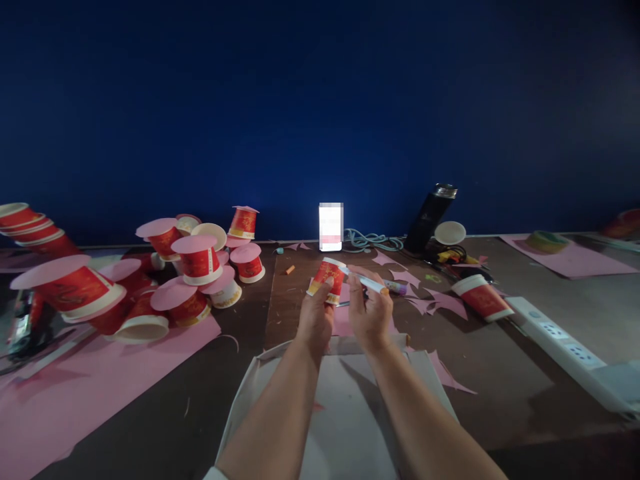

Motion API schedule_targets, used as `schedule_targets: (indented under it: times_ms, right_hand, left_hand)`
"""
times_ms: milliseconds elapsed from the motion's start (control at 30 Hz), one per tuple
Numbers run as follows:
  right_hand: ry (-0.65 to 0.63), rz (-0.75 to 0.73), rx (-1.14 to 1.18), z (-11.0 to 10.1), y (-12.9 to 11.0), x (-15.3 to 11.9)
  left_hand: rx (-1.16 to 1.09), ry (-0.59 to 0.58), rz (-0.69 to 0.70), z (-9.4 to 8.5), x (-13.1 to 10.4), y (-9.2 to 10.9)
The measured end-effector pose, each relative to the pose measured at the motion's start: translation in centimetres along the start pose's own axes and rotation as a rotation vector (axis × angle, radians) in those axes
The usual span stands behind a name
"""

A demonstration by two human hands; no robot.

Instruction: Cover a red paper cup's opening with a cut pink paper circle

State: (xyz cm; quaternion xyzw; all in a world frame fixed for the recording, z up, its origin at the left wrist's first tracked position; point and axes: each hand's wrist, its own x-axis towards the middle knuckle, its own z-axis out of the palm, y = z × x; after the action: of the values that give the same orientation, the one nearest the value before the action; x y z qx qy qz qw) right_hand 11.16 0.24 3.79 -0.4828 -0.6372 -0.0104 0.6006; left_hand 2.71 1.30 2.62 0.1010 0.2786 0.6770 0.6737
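Note:
My left hand (316, 317) grips a red and gold paper cup (327, 280), tilted, its white rim at the top. In my right hand (371, 310) is a slim white pen-like tool (370, 283) with an orange end; its exact kind is unclear. Its tip reaches the cup's right side near the rim; whether they touch, I cannot tell. Below the two hands lies a piece of pink paper (343, 320), partly hidden. A glue stick (397, 287) rests on the table behind my right hand.
Red cups with pink paper discs (197, 260) crowd the left side. Pink offcuts (440, 303) lie to the right, near another cup (483, 297) and a power strip (560, 343). A lit phone (331, 228) and a black flask (430, 217) stand at the back.

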Motion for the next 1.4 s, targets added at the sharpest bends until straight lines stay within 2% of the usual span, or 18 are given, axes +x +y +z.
schedule_targets:
  times_ms: [400,633,1400]
  right_hand:
    - [-0.02,0.035,-0.033,0.06,-0.02,-0.01]
    - [-0.008,0.011,-0.055,0.0,0.03,-0.04]
    - [-0.003,0.024,-0.068,0.12,-0.36,-0.31]
  left_hand:
    - [-0.02,0.032,0.009,-0.25,0.41,-0.14]
    - [-0.022,0.007,0.018,-0.31,0.41,-0.08]
    - [-0.045,0.031,-0.021,-0.07,0.31,0.21]
